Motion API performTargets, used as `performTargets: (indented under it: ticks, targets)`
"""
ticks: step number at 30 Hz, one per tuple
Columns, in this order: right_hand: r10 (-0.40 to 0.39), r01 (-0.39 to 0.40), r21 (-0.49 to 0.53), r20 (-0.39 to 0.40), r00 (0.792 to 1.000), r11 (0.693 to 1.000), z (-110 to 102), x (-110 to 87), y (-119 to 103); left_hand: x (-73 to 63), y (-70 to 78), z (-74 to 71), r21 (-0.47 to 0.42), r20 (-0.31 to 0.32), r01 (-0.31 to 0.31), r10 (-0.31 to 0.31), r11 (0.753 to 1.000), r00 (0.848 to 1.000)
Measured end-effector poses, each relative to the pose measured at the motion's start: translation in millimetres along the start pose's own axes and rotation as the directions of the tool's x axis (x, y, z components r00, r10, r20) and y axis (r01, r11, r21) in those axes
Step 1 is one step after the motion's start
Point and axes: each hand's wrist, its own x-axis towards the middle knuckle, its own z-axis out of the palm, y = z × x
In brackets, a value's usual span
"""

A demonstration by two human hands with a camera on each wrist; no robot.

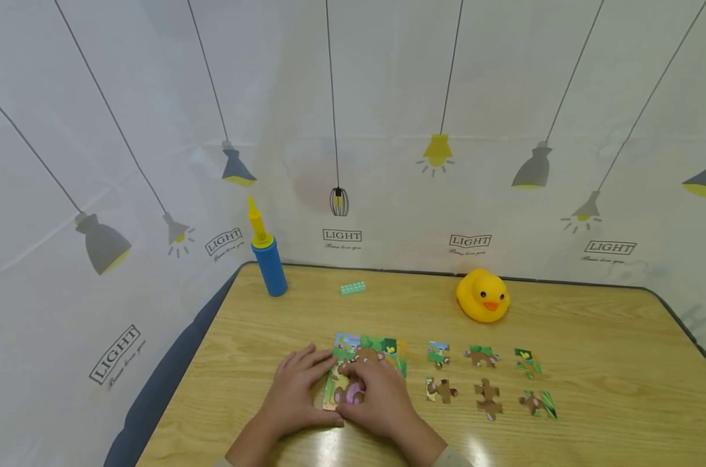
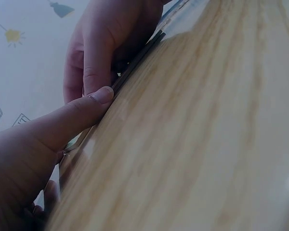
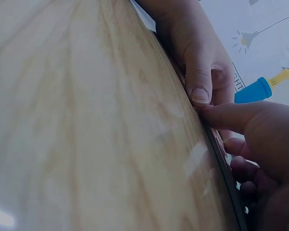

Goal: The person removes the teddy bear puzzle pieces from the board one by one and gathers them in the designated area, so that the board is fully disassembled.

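A jigsaw puzzle with a brown bear picture (image 1: 354, 391) lies flat on the wooden table (image 1: 224, 389). My left hand (image 1: 293, 389) rests along the puzzle's left side, fingers fairly straight, thumb at the near edge. Over the right part of the puzzle, my right hand (image 1: 382, 399) has its fingers bent, with forefinger and thumb around a section of the bear's body. Both thumb tips meet near the front edge in the two wrist views. The right hand hides much of the puzzle's lower right, so the joins there cannot be made out.
Several loose jigsaw pieces (image 1: 438, 354) lie in two rows to the right. Behind them sits a yellow rubber duck (image 1: 482, 296). A blue and yellow hand pump (image 1: 270, 267) stands at the back left, near a mint-green studded toy brick (image 1: 353, 288). A lamp-printed wall covering (image 1: 388, 214) borders the table.
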Motion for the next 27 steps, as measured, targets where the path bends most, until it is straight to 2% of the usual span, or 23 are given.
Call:
performTargets:
  ticks: [17, 27]
  targets:
    - [0.041, -0.041, 0.037, 0.001, 0.999, 0.998, 1.0, -2.2, 1.7, 1.0, -0.5, 1.0, 0.004, 0.013, 0.004, -0.004, 1.000, 1.000]
    - [-0.002, 0.006, 0.038, -0.095, 0.995, 0.999, 7.3, -7.3, 1.3, 1.3, -0.1, 0.0, 0.005, 0.018, 0.009, -0.009, 1.000, 1.000]
